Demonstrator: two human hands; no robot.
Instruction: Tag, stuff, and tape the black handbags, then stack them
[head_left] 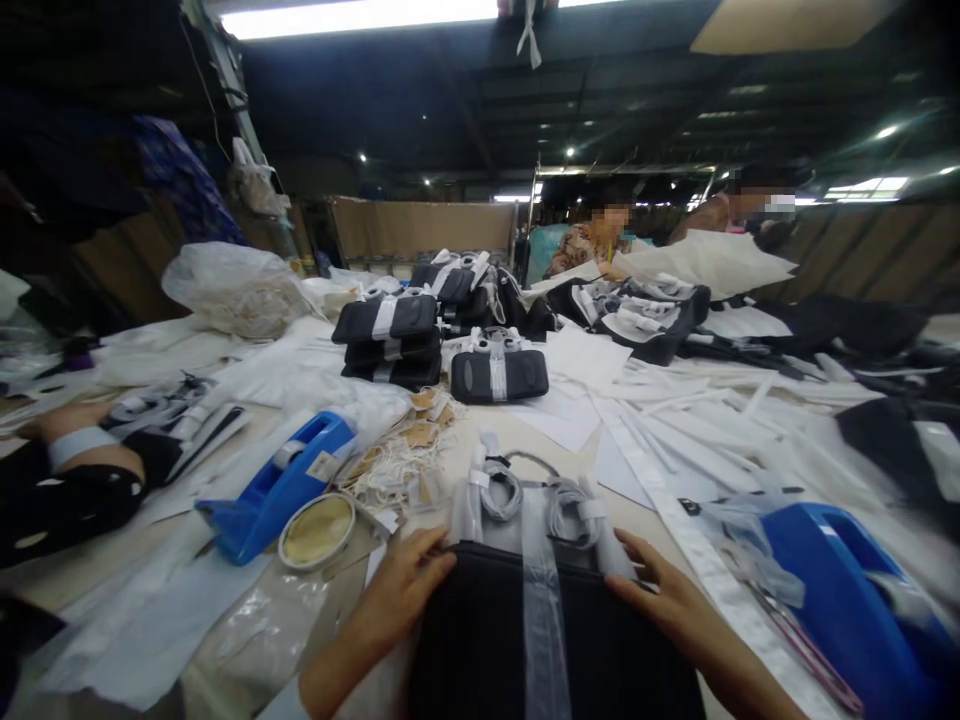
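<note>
In front of me lies a black fabric bag (480, 620), with a strip of clear tape (546, 620) running down its middle. Two grey coiled cords (501, 492) and white-wrapped handles stick out past its far edge. At the bag's far left corner my left hand (405, 580) grips the edge, thumb on top. My right hand (664, 590) holds the far right corner, its thumb on the black fabric and its fingers by a white-wrapped handle (616, 552). The undersides of the bag's corners are hidden.
Blue tape dispensers (277, 485) stand left and right. Near the left one are a round tin (318, 532) and stringed tags (409, 460). Similar bags (386, 335) are stacked behind, pink-handled scissors (806, 645) lie right. A co-worker's arm (90, 450) reaches in left; two people sit beyond.
</note>
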